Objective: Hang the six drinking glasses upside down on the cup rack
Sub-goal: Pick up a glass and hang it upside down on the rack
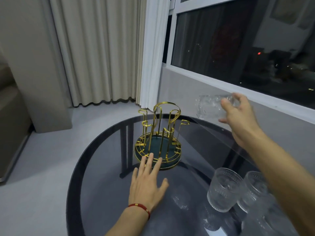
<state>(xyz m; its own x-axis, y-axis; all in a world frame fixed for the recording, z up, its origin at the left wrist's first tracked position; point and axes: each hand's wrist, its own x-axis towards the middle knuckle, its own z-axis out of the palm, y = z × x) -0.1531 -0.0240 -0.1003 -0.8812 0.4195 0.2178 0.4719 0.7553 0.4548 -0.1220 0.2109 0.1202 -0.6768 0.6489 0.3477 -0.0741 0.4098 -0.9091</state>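
A gold wire cup rack (160,133) with a dark green round base stands in the middle of the table, all its prongs bare. My right hand (238,114) holds a clear ribbed drinking glass (210,106) on its side in the air, to the right of the rack and above its top. My left hand (148,181) lies flat on the table with spread fingers, its fingertips touching the rack's front rim. Two more ribbed glasses (225,189) (255,188) stand upright at the near right, partly hidden by my right forearm.
The round dark glass table (102,167) has its edge curving at the left. Blurred glassware (265,222) sits at the bottom right corner. A window (238,41) and its sill run along the right; curtains (102,48) hang behind the table.
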